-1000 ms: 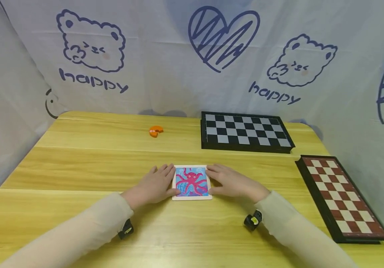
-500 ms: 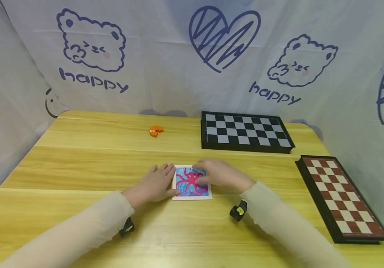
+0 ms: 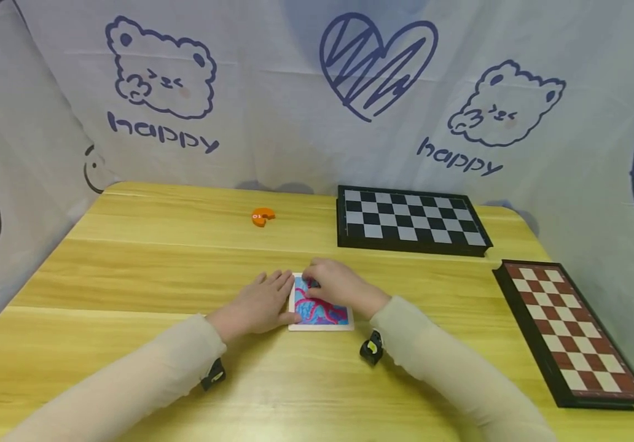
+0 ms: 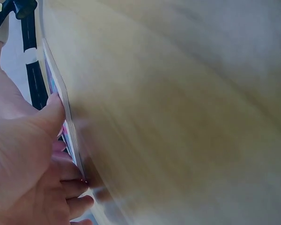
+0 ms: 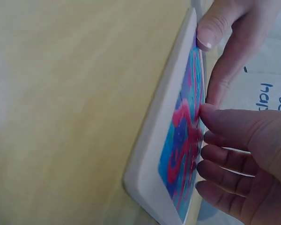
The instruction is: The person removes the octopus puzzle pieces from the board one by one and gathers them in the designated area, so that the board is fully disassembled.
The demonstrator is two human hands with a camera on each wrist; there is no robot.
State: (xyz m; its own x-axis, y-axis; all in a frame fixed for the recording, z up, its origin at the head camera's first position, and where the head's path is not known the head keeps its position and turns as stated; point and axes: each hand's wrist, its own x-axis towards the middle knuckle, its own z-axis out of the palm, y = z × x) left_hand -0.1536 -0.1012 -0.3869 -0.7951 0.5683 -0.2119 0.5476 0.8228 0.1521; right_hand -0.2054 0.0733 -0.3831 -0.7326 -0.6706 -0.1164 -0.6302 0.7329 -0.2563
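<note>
A square picture panel (image 3: pixel 325 314) with a white border lies flat on the table, showing a pink octopus on blue. My left hand (image 3: pixel 256 305) rests along its left side, fingers extended, thumb on the near left corner. In the left wrist view the thumb (image 4: pixel 51 115) lies against the white border. My right hand (image 3: pixel 344 286) is over the upper part of the panel, hiding the octopus's head. In the right wrist view its bent fingertips (image 5: pixel 203 166) and thumb touch or nearly touch the picture; I see nothing between them.
An orange pie-shaped piece (image 3: pixel 263 217) lies on the wooden table (image 3: pixel 129 264) toward the back. A black and white checkered board (image 3: pixel 413 221) stands at the back right. A red and white checkered board (image 3: pixel 571 331) is at the right edge. Behind hangs a printed cloth (image 3: pixel 273 98).
My right hand has left the panel's right edge and moved left over the picture, its fingers more bent. The left hand stays at the left edge. The head view has shifted slightly.
</note>
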